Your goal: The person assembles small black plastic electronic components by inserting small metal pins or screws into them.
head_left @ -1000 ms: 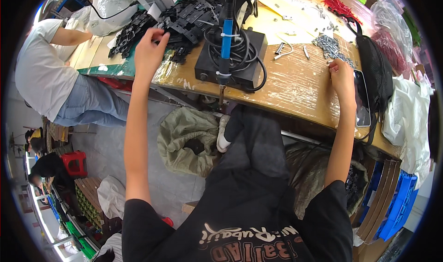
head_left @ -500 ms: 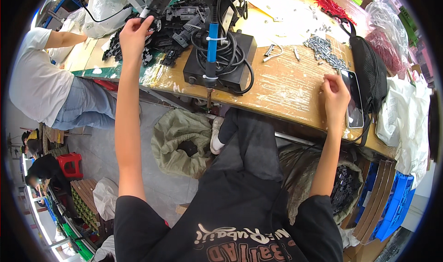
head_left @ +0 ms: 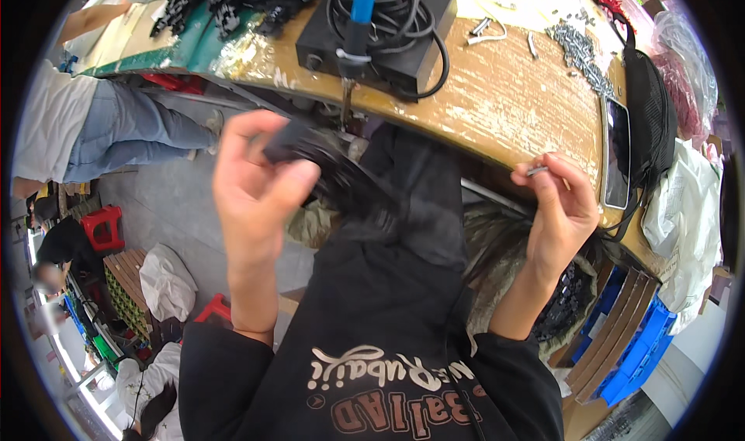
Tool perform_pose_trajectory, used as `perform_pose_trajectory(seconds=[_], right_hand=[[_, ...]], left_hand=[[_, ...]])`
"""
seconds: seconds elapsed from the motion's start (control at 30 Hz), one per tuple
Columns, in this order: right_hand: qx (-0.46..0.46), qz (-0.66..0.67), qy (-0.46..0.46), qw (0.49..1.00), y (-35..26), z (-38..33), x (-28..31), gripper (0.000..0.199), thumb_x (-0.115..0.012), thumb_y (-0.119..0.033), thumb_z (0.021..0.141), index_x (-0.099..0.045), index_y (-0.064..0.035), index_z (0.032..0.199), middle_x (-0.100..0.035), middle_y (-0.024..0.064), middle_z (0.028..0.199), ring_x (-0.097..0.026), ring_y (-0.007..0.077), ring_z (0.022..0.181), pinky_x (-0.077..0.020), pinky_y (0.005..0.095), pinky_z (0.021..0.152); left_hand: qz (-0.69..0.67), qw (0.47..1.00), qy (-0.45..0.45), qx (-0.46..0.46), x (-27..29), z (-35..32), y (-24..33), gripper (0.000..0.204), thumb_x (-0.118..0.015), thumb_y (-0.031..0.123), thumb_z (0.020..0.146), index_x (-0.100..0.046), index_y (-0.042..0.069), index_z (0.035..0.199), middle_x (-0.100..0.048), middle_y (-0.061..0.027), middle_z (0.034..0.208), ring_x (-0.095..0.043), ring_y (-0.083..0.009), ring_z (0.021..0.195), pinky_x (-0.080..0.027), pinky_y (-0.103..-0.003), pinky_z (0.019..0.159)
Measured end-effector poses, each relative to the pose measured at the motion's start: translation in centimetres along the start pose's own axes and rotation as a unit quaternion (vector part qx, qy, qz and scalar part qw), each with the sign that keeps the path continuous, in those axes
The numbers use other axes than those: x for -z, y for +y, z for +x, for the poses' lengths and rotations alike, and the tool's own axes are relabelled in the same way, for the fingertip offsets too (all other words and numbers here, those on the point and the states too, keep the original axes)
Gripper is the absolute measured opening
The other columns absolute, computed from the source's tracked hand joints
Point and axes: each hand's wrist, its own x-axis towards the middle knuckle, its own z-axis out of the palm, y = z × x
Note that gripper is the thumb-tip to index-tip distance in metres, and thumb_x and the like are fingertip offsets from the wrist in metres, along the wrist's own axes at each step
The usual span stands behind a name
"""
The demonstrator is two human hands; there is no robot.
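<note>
Above my lap, my left hand (head_left: 252,189) grips a long black plastic part (head_left: 345,177) by one end, thumb on the near side. The part is smeared by motion, so its details are lost. Just off the table's front edge, my right hand (head_left: 560,204) pinches a small silver metal pin (head_left: 535,171) between thumb and fingertips. Similar metal pins (head_left: 580,59) lie heaped on the wooden table. Ahead, a soldering iron (head_left: 362,10) with a blue handle points tip-down over the table edge. Black plastic parts (head_left: 264,2) are piled at the far left.
A black box (head_left: 431,41) with coiled cable stands behind the iron. To the right lie a phone (head_left: 616,154), a black bag (head_left: 652,111) and white plastic bags (head_left: 683,223). Sacks stand under the table. Another person's arm (head_left: 93,20) rests at the table's left.
My left hand has come back from the pile to above my lap, bringing the black plastic part. My right hand has drawn nearer, off the table. The view has tilted downward.
</note>
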Motion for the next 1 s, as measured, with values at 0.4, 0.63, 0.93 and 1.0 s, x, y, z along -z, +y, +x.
perform_pose_trajectory(seconds=[0.4,0.63,0.93,1.0], right_hand=[[-0.091,0.189,-0.075,0.975,1.9,-4.1,-1.6,0.017,-0.061,0.012,0.069,-0.056,-0.0002,0.079,-0.056,0.0113,0.085,-0.056,0.0214,0.084,-0.0446,0.0349,0.079],[-0.119,0.268,0.023,0.956,1.4,-4.4,-2.3,0.014,-0.061,0.005,0.072,-0.056,-0.0033,0.081,-0.050,0.0124,0.108,-0.052,0.0241,0.099,-0.0403,0.0441,0.091],[-0.180,0.288,-0.001,0.941,1.4,-4.3,-3.2,0.015,-0.060,0.009,0.072,-0.055,-0.0021,0.080,-0.056,0.0141,0.097,-0.053,0.0172,0.091,-0.0424,0.0272,0.078],[-0.172,0.298,0.004,0.939,1.4,-4.4,-3.4,0.015,-0.060,0.008,0.073,-0.053,-0.0023,0.081,-0.056,0.0140,0.095,-0.053,0.0176,0.090,-0.0425,0.0264,0.078]], left_hand=[[-0.036,0.997,0.030,0.066,-4.2,-3.5,-4.1,0.026,-0.063,-0.007,0.073,-0.042,0.002,0.087,-0.055,-0.0055,0.084,-0.051,-0.0064,0.070,-0.044,-0.019,0.064],[-0.135,0.982,0.122,0.046,-3.6,-4.6,-4.8,0.029,-0.063,-0.004,0.074,-0.039,0.007,0.087,-0.050,-0.0034,0.089,-0.049,-0.0083,0.077,-0.042,-0.022,0.069],[-0.118,0.984,0.132,-0.028,-3.4,-6.1,-5.6,0.047,-0.072,0.002,0.068,-0.031,0.009,0.089,-0.051,-0.0076,0.084,-0.050,-0.0131,0.072,-0.043,-0.025,0.069],[-0.123,0.984,0.116,-0.053,-3.3,-6.4,-5.5,0.051,-0.073,0.000,0.066,-0.028,0.010,0.091,-0.052,-0.0102,0.081,-0.053,-0.0161,0.074,-0.044,-0.027,0.070]])
